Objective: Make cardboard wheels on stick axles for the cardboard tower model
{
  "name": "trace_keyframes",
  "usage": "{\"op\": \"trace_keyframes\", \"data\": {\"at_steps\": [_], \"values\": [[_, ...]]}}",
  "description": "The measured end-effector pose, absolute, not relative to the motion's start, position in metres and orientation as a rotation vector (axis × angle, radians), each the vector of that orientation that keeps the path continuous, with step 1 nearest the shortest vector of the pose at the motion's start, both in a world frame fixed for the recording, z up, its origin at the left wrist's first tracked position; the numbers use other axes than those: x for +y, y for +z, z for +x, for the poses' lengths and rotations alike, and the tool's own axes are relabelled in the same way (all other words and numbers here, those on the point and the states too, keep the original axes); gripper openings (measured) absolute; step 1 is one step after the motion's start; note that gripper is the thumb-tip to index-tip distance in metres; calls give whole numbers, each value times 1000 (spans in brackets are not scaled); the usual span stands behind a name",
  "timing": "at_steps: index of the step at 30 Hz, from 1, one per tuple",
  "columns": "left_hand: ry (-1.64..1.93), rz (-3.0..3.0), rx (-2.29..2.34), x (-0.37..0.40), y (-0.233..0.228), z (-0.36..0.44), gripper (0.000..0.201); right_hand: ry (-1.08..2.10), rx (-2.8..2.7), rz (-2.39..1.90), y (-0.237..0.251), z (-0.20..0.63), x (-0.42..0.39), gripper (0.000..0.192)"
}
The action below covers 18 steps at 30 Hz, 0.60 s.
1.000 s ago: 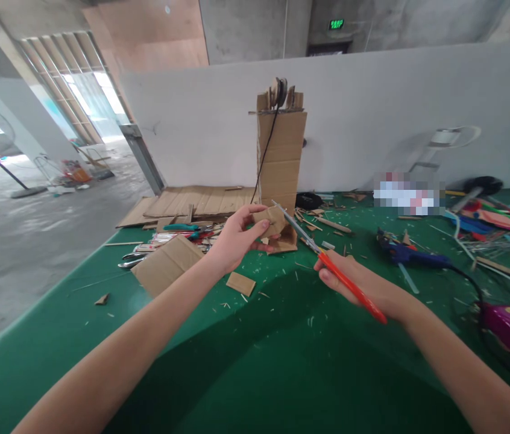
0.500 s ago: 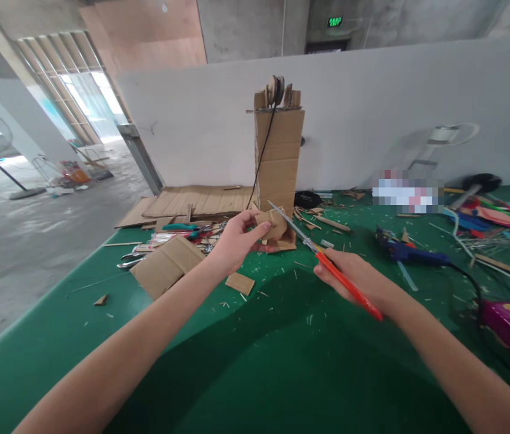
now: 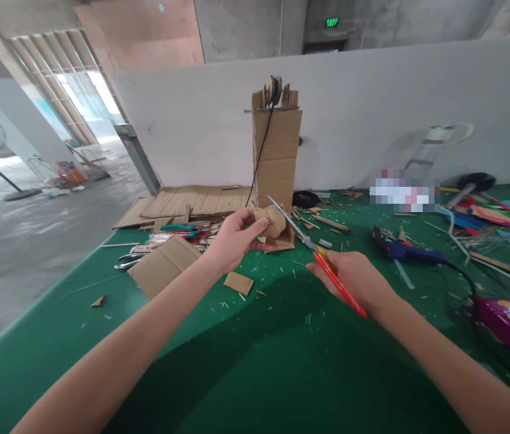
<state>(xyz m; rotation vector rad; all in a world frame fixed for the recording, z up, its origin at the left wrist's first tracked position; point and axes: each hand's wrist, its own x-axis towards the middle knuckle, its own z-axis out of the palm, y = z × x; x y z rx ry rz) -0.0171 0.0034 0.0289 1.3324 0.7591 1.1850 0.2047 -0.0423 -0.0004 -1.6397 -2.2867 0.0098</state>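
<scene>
My left hand (image 3: 238,238) pinches a small, roughly rounded cardboard piece (image 3: 275,222) between thumb and fingers above the table. In my right hand (image 3: 349,274) is a pair of scissors (image 3: 336,278) with red handles, its blades pointing up and left. The blades lie along the right edge of the cardboard piece; whether they are cutting into it I cannot tell. Right behind stands a tall cardboard tower (image 3: 277,154) with wheel-like discs (image 3: 273,90) on top and a dark cord (image 3: 261,150) hanging from them. A small cardboard rectangle (image 3: 239,283) lies below my left hand.
A larger cardboard square (image 3: 164,265) and teal-handled pliers (image 3: 178,228) lie left on the green table (image 3: 255,374). Cardboard sheets (image 3: 201,201) rest against the white partition (image 3: 192,132). To the right are a blue glue gun (image 3: 409,252) and a magenta power strip (image 3: 503,322).
The scissors and my right hand have shifted slightly left, with the handles swung a little. The cardboard piece is turned slightly in my left hand. The whole view has drifted a little.
</scene>
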Motion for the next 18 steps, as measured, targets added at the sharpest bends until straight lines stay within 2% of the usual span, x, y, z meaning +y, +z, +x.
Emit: {"op": "trace_keyframes", "data": {"at_steps": [6, 13, 18], "values": [[1236, 1308, 777, 3, 35, -22, 14, 173, -2214, -1566, -7, 205, -38, 38], [1229, 1314, 790, 6, 34, -25, 12, 614, -2214, -1420, -2, 214, -39, 38], [1161, 1348, 819, 6, 35, -25, 14, 624, -2344, -1428, 7, 216, -45, 37]]}}
